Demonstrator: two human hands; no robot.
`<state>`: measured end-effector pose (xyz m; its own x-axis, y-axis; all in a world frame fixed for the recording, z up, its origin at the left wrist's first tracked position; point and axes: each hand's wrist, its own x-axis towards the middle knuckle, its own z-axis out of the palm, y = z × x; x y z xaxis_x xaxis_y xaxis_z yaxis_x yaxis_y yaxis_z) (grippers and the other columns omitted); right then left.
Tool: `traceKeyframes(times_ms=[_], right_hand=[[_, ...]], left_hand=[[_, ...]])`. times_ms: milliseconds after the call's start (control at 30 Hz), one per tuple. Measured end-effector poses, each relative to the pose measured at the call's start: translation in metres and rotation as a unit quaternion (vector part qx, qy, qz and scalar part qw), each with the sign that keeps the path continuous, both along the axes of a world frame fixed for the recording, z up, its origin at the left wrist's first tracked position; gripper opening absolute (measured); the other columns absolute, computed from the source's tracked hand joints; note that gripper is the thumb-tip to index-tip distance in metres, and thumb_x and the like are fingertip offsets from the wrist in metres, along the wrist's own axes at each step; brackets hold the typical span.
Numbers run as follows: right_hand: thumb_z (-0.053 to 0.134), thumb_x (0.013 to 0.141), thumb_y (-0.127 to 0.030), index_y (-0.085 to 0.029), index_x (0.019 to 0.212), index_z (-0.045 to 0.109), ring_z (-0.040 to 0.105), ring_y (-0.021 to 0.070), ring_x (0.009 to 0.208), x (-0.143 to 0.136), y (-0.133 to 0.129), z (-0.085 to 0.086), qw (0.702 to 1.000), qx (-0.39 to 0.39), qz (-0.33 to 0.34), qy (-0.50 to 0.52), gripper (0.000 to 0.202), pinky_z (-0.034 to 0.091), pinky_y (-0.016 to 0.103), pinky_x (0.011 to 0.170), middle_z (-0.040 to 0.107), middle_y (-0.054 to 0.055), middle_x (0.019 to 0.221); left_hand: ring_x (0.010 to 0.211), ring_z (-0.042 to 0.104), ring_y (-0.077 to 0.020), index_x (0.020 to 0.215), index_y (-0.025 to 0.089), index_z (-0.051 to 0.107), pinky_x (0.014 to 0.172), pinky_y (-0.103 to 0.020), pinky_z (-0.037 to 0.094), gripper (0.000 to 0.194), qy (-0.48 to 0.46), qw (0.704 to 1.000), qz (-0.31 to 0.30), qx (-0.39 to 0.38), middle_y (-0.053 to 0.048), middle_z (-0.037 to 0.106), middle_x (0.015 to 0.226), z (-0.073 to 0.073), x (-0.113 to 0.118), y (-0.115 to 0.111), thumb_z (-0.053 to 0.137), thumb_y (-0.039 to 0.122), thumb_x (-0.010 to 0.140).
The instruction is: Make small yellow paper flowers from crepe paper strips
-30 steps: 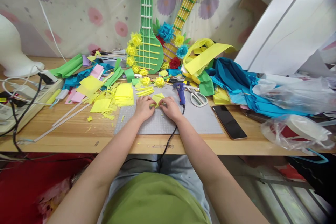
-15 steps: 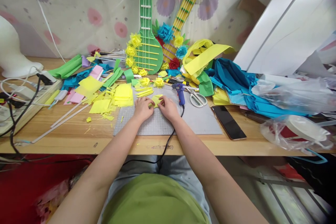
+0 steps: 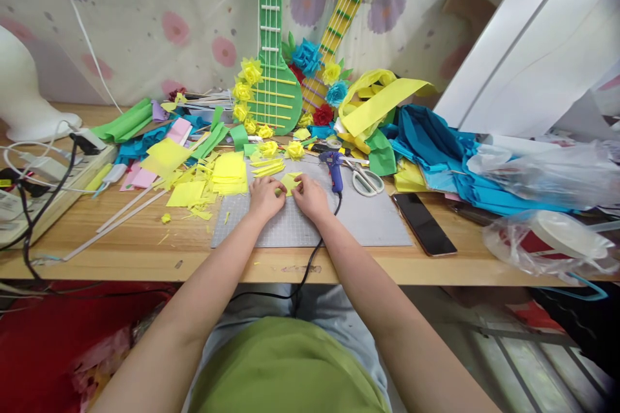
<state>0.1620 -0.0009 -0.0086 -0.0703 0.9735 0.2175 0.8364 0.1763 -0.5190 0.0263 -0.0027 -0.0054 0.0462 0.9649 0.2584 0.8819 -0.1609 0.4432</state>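
Observation:
Over the grey cutting mat [image 3: 372, 219], my left hand [image 3: 266, 197] and my right hand [image 3: 310, 196] pinch the two sides of a small yellow paper piece [image 3: 291, 182]. Folded yellow strips [image 3: 268, 168] lie just beyond my left hand, and a stack of yellow paper squares [image 3: 229, 173] is to its left. Two yellow paper flowers [image 3: 294, 150] [image 3: 268, 149] sit behind the hands. A blue glue gun [image 3: 334, 171] rests right of my right hand, beside white-handled scissors [image 3: 367, 181].
A green paper instrument [image 3: 281, 100] and a yellow one [image 3: 339, 19] lean at the back. Blue paper [image 3: 431, 142], a phone [image 3: 424, 223] and a bagged cup [image 3: 547, 237] lie right. A power strip [image 3: 62, 197] and foam head [image 3: 24, 90] stand left. The glue gun's cord [image 3: 317, 246] crosses the mat.
The view has shifted slightly. Both hands keep nearly the same place around the yellow paper piece, with no other clear movement.

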Motion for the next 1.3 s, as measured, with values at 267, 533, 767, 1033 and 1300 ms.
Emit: traceKeyframes(times_ms=[267,533,767,1033,1300], right_hand=[[0.048,0.079,-0.023,-0.021,0.105,0.048,0.053,0.0188,0.089,-0.0029,-0.0015,0.0015,1.000,-0.004,-0.014,-0.026,0.026,0.038,0.028,0.072,0.064,0.001,0.083],[0.048,0.079,-0.022,-0.019,0.102,0.050,0.054,0.0208,0.087,-0.0042,-0.0009,-0.0004,0.999,0.018,-0.013,-0.049,0.023,0.039,0.030,0.074,0.064,0.006,0.088],[0.047,0.080,-0.023,-0.019,0.101,0.051,0.053,0.0212,0.087,-0.0050,-0.0034,0.0034,0.998,0.014,-0.011,-0.060,0.022,0.039,0.030,0.072,0.062,0.008,0.092],[0.046,0.081,-0.023,-0.018,0.103,0.051,0.052,0.0218,0.090,-0.0051,-0.0031,-0.0003,0.997,0.026,-0.009,-0.072,0.023,0.038,0.031,0.074,0.062,0.008,0.094],[0.043,0.082,-0.021,-0.017,0.108,0.049,0.051,0.0218,0.093,-0.0070,-0.0036,-0.0002,0.994,0.030,-0.009,-0.101,0.026,0.038,0.031,0.077,0.059,0.010,0.099]], left_hand=[[0.103,0.046,-0.0246,0.076,0.026,0.068,0.090,-0.040,0.033,0.012,0.002,1.000,0.001,-0.005,-0.003,0.060,0.098,0.0018,-0.0002,-0.0015,0.057,0.027,0.071],[0.103,0.046,-0.0257,0.075,0.025,0.068,0.090,-0.042,0.033,0.013,0.001,1.000,0.000,-0.006,-0.003,0.061,0.098,0.0001,0.0002,0.0008,0.056,0.027,0.072],[0.101,0.047,-0.0262,0.073,0.023,0.067,0.089,-0.042,0.033,0.019,0.004,1.000,0.013,0.005,-0.005,0.061,0.095,0.0014,0.0044,0.0019,0.057,0.039,0.073],[0.102,0.045,-0.0237,0.078,0.026,0.067,0.089,-0.039,0.032,0.012,0.005,1.000,-0.019,0.008,-0.004,0.058,0.098,0.0004,0.0040,0.0016,0.060,0.034,0.073],[0.102,0.045,-0.0251,0.076,0.025,0.068,0.090,-0.041,0.032,0.016,0.018,1.000,-0.007,0.000,-0.005,0.058,0.097,0.0017,0.0073,0.0017,0.057,0.037,0.073]])
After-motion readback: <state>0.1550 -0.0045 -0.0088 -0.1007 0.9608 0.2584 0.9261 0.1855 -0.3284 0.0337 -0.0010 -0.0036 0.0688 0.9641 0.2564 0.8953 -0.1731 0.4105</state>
